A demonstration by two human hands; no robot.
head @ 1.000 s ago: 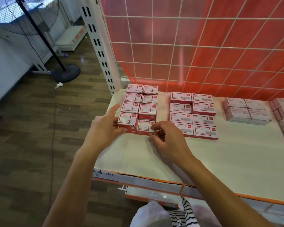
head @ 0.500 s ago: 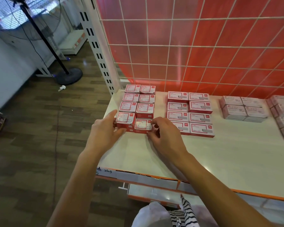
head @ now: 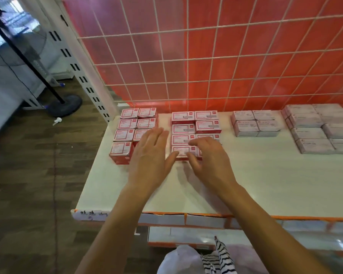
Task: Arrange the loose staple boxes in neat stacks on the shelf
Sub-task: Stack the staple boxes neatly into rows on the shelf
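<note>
The red-and-white cardboard staple boxes sit toward the far left of the white shelf with the orange front edge (head: 265,175), in two blocks of low stacks: a left block (head: 125,133) right at the shelf's left edge, and a middle block (head: 206,123) just to its right with a narrow gap between them. The left hand (head: 150,155) is spread flat with straight fingers over the near right stack of the left block, hiding it; whether the palm touches the boxes cannot be told. The right hand (head: 210,159), close beside it but apart, has loosely curled fingers over the near row of the middle block and grips nothing that shows. The main risk is at the left edge: the near left corner stack (head: 120,153) stands beside the drop to the dark wood-pattern floor (head: 38,175), so a sideways sweep of the left hand could tip its top box over. A flat palm dragging across could also shear a top box off its stack. The right thumb, near the front box (head: 181,151), could skew that row or close the gap. The pale pink boxes (head: 253,123) further right look safely out of reach.
</note>
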